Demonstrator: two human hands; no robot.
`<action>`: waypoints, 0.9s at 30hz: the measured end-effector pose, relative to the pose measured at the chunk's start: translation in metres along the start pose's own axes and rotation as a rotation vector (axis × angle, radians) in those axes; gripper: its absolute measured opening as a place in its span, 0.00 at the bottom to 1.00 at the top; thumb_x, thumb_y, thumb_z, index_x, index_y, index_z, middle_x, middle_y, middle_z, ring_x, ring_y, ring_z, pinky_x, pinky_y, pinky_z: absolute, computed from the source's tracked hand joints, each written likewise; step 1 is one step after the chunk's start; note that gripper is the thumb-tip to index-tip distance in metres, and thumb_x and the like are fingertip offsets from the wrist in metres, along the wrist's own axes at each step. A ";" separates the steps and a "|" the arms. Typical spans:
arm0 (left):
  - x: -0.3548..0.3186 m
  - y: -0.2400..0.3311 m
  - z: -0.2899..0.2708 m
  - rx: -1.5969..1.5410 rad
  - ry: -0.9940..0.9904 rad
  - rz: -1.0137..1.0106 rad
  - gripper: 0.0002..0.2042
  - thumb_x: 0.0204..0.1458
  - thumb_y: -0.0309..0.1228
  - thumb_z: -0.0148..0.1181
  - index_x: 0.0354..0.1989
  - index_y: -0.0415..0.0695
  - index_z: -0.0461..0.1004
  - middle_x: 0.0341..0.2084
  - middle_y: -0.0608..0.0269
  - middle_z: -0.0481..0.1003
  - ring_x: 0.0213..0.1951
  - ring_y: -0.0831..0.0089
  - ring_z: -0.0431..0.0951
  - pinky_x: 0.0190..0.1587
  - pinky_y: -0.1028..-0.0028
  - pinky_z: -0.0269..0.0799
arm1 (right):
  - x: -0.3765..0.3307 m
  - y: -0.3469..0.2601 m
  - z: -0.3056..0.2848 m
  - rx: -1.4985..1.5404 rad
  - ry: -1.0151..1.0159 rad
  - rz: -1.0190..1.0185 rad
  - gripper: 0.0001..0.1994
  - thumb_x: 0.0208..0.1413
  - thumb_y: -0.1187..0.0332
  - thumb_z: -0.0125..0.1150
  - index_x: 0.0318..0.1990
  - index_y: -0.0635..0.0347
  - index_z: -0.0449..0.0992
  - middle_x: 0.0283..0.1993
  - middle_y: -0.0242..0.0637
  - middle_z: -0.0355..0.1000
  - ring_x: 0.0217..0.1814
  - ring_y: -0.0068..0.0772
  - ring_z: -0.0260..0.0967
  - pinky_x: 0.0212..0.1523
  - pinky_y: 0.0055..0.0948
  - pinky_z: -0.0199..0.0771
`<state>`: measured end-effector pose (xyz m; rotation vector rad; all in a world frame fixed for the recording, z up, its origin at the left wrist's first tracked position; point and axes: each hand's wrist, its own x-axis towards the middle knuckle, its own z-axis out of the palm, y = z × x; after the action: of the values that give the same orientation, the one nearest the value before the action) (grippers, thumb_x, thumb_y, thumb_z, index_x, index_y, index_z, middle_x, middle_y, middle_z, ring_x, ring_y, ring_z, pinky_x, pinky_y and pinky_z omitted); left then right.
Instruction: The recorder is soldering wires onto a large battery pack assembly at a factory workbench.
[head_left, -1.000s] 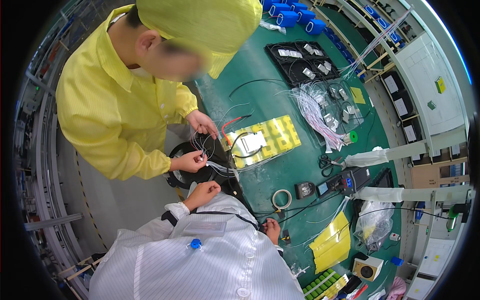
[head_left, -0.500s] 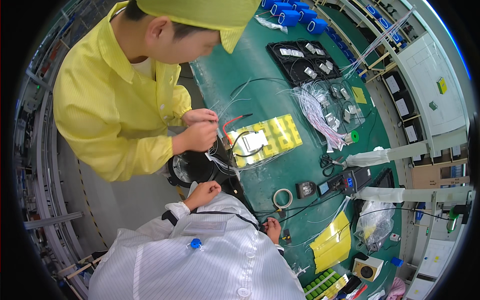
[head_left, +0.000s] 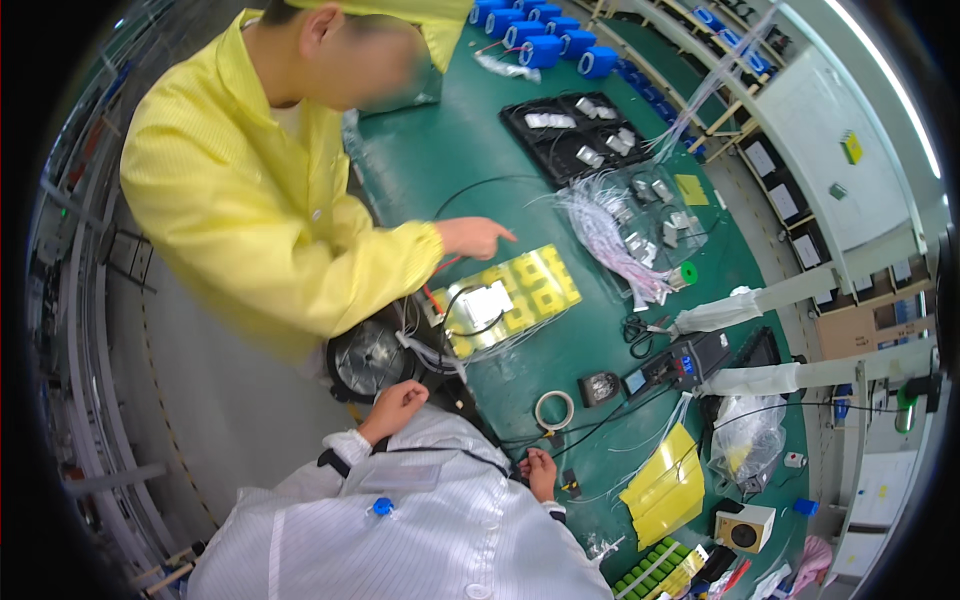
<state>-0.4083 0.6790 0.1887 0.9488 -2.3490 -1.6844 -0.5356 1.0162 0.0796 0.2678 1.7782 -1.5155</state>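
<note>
My left hand (head_left: 398, 408) is held over my lap with its fingers curled in, nothing visible between them. At the table's near edge my right hand (head_left: 540, 474) rests with bent fingers; whether it pinches anything is hidden. Close beside it lies a small black-and-yellow piece (head_left: 570, 484). A roll of tape (head_left: 553, 410) lies just beyond that hand. To the far left on the table is a yellow-and-white battery panel (head_left: 535, 290) with a white board (head_left: 488, 303), black and red leads. A co-worker's hand (head_left: 476, 238) reaches over it, index finger extended.
The co-worker in yellow (head_left: 260, 190) stands at the left. On the green table (head_left: 480, 210) are a black tray (head_left: 560, 165), a white wire bundle (head_left: 605, 235), scissors (head_left: 640, 335), a black device with a display (head_left: 680, 365), yellow sheets (head_left: 665, 485) and green cells (head_left: 650, 570).
The co-worker's hand has moved right, away from the thin wires both hands were holding, and now points over the panel. My hands have hardly moved; the view has shifted slightly.
</note>
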 end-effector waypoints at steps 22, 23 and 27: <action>0.229 0.076 -0.094 -0.040 0.085 0.125 0.14 0.55 0.29 0.56 0.48 0.37 0.68 0.29 0.57 0.73 0.18 0.73 0.72 0.20 0.76 0.67 | 0.022 -0.180 0.072 0.495 0.086 -0.236 0.18 0.57 0.67 0.55 0.54 0.60 0.65 0.40 0.33 0.68 0.39 0.26 0.68 0.38 0.27 0.71; 0.221 0.089 -0.089 -0.028 0.061 0.108 0.14 0.55 0.29 0.56 0.48 0.37 0.68 0.29 0.57 0.73 0.18 0.73 0.72 0.20 0.76 0.67 | 0.022 -0.175 0.080 0.421 0.065 -0.253 0.19 0.57 0.65 0.56 0.55 0.60 0.65 0.41 0.32 0.68 0.40 0.26 0.68 0.39 0.27 0.70; 0.172 0.118 -0.082 0.433 0.058 0.155 0.08 0.51 0.29 0.58 0.33 0.36 0.71 0.18 0.61 0.69 0.18 0.75 0.65 0.21 0.76 0.60 | 0.029 -0.157 0.109 0.439 0.014 -0.185 0.17 0.58 0.68 0.54 0.54 0.62 0.65 0.37 0.31 0.69 0.37 0.23 0.69 0.35 0.22 0.71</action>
<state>-0.5611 0.5420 0.2782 0.8255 -2.7221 -1.0982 -0.6053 0.8654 0.1788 0.3359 1.4954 -2.0374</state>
